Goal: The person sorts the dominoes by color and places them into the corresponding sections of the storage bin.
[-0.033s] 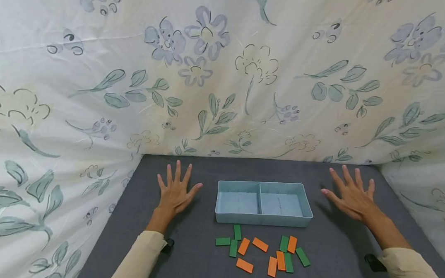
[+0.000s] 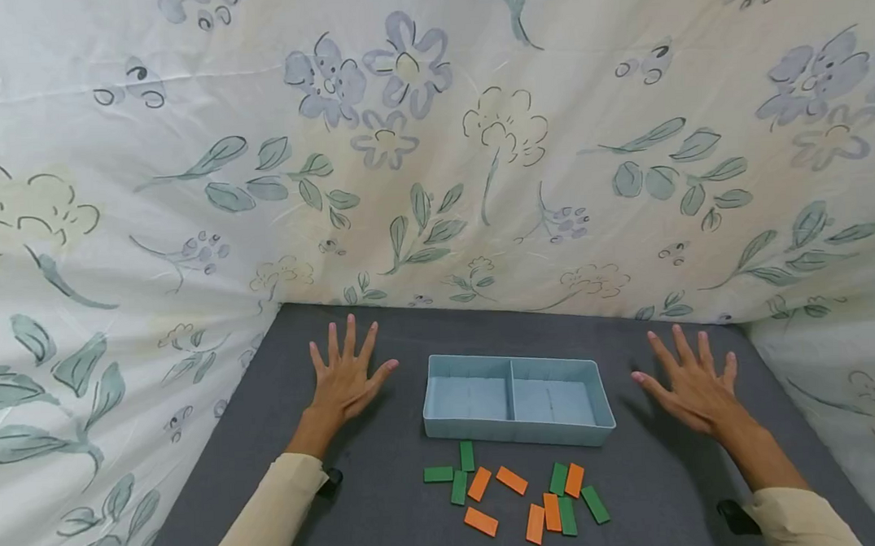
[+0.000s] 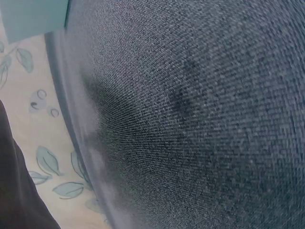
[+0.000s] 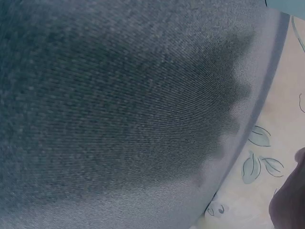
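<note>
In the head view the left hand [image 2: 345, 378] is spread with straight fingers, left of a light blue tray [image 2: 516, 434] and holding nothing. The right hand [image 2: 695, 385] is also spread and empty, to the tray's right. A divider splits the tray into two compartments, with no pieces in either. Below the tray lie several green blocks [image 2: 438, 474] and several orange blocks [image 2: 481, 522], some touching. A dark part of the left hand [image 3: 21, 181] edges into the left wrist view, and part of the right hand [image 4: 289, 195] into the right wrist view.
A dark grey cloth [image 2: 390, 519] covers the table. Behind it and at both sides hangs a pale floral curtain [image 2: 433, 167]. Each wrist wears a dark band, the left one [image 2: 330, 483] and the right one [image 2: 737, 517] both at the sleeve cuffs.
</note>
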Demonstrator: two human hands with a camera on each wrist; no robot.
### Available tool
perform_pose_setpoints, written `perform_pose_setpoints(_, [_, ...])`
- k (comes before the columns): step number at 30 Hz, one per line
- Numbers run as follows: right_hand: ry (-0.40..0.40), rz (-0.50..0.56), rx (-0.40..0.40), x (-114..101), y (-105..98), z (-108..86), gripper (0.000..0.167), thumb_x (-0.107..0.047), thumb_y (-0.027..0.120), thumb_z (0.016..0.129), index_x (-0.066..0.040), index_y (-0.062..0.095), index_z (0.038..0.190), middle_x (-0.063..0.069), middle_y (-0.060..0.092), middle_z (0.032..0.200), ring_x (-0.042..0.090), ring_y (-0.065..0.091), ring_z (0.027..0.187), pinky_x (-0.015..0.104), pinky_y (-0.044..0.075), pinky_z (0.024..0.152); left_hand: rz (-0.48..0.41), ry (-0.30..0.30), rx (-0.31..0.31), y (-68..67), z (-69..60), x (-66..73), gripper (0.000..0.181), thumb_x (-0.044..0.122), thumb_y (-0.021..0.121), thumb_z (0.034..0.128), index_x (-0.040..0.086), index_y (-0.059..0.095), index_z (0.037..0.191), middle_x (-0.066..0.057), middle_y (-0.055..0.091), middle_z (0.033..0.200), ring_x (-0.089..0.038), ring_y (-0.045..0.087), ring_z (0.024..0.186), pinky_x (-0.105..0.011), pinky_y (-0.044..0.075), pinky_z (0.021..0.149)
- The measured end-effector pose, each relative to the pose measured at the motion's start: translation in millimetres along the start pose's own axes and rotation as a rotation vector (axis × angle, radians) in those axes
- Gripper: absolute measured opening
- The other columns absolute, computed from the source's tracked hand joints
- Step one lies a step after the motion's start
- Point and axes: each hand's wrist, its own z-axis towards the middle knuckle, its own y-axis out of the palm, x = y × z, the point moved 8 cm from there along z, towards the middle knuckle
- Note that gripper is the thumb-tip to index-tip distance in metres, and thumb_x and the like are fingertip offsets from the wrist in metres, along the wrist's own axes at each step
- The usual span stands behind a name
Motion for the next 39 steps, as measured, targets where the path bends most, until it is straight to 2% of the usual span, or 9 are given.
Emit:
perform_pose_setpoints(6, [-0.005, 0.003, 0.016, -1, -2, -0.3, 0.095, -0.066, 0.051, 0.104, -0.02, 0.005, 0.173, 0.03, -0.004, 0.174, 0.063, -0.011, 0.154, 0.091, -0.006, 0.106, -0.01, 0.035, 0.052, -6.2, 1.0, 2.9, 0.087, 0.072, 0.046, 0.1039, 0.026, 0.019, 0.172, -0.015, -0.001, 0.179, -0.047, -0.005, 0.162, -0.082, -0.003, 0.117])
perform_pose_setpoints(13, [-0.03, 0.041, 0.074, -11, -8, -8.4, 0.097, -0.062, 0.06, 0.102, -0.018, 0.011, 0.173, 0.032, 0.009, 0.173, 0.063, 0.011, 0.153, 0.089, 0.004, 0.106, -0.06, 0.072, 0.083, -18.3, -2.1, 16.2, 0.082, 0.067, 0.049, 0.1048, 0.024, 0.026, 0.171, -0.018, 0.012, 0.177, -0.049, 0.015, 0.159, -0.081, 0.014, 0.116])
perform_pose_setpoints(18, [-0.049, 0.111, 0.079, -26, -9, -21.1, 0.095, -0.057, 0.064, 0.102, -0.017, 0.014, 0.173, 0.033, 0.021, 0.169, 0.066, 0.028, 0.143, 0.085, 0.014, 0.101, -0.282, 0.08, -0.005, -13.9, -9.5, 35.4, 0.073, 0.058, 0.048, 0.1096, 0.021, 0.03, 0.17, -0.019, 0.023, 0.174, -0.05, 0.026, 0.156, -0.078, 0.024, 0.116])
perform_pose_setpoints(22, [-0.066, 0.201, 0.075, -41, -8, -34.0, 0.093, -0.051, 0.068, 0.101, -0.015, 0.019, 0.172, 0.034, 0.03, 0.165, 0.066, 0.032, 0.14, 0.085, 0.02, 0.097, -0.501, 0.076, -0.1, -1.6, -15.9, 53.6, 0.065, 0.048, 0.048, 0.113, 0.016, 0.033, 0.168, -0.02, 0.031, 0.171, -0.045, 0.029, 0.157, -0.071, 0.025, 0.121])
perform_pose_setpoints(26, [-0.049, 0.318, 0.016, -57, -3, -47.7, 0.091, -0.045, 0.071, 0.101, -0.013, 0.021, 0.171, 0.034, 0.034, 0.162, 0.062, 0.037, 0.14, 0.085, 0.028, 0.097, -0.627, 0.067, -0.154, 12.4, -21.6, 68.3, 0.062, 0.045, 0.048, 0.114, 0.015, 0.036, 0.167, -0.017, 0.038, 0.168, -0.04, 0.04, 0.152, -0.065, 0.032, 0.12])
perform_pose_setpoints(29, [-0.029, 0.382, -0.012, -69, -1, -60.3, 0.089, -0.043, 0.073, 0.101, -0.012, 0.026, 0.169, 0.029, 0.039, 0.159, 0.054, 0.047, 0.135, 0.077, 0.042, 0.097, -0.698, 0.067, -0.175, 19.9, -25.7, 76.6, 0.06, 0.041, 0.048, 0.1148, 0.012, 0.036, 0.167, -0.015, 0.04, 0.168, -0.039, 0.041, 0.152, -0.064, 0.033, 0.121])
perform_pose_setpoints(32, [-0.04, 0.424, 0.023, -80, -3, -73.0, 0.081, -0.038, 0.077, 0.1, -0.013, 0.037, 0.165, 0.019, 0.048, 0.153, 0.039, 0.058, 0.126, 0.059, 0.056, 0.092, -0.753, 0.07, -0.189, 24.9, -30.3, 81.7, 0.057, 0.032, 0.048, 0.1156, 0.01, 0.036, 0.166, -0.015, 0.039, 0.169, -0.038, 0.034, 0.157, -0.063, 0.029, 0.123])
perform_pose_setpoints(36, [-0.081, 0.517, 0.094, -91, -8, -88.4, 0.065, -0.023, 0.084, 0.095, -0.014, 0.054, 0.153, 0.007, 0.057, 0.141, 0.013, 0.062, 0.115, 0.036, 0.06, 0.083, -0.808, 0.068, -0.192, 28.9, -35.2, 84.0, 0.056, 0.022, 0.049, 0.1153, 0.012, 0.033, 0.168, -0.014, 0.037, 0.17, -0.038, 0.035, 0.156, -0.062, 0.033, 0.121])
perform_pose_setpoints(39, [-0.111, 0.603, 0.11, -98, -7, -99.7, 0.054, -0.014, 0.086, 0.092, -0.011, 0.063, 0.141, 0.006, 0.062, 0.129, 0.004, 0.063, 0.104, 0.029, 0.06, 0.078, -0.84, 0.057, -0.185, 29.5, -38.4, 84.0, 0.057, 0.019, 0.05, 0.1149, 0.015, 0.032, 0.169, -0.013, 0.035, 0.171, -0.038, 0.039, 0.154, -0.062, 0.036, 0.12])
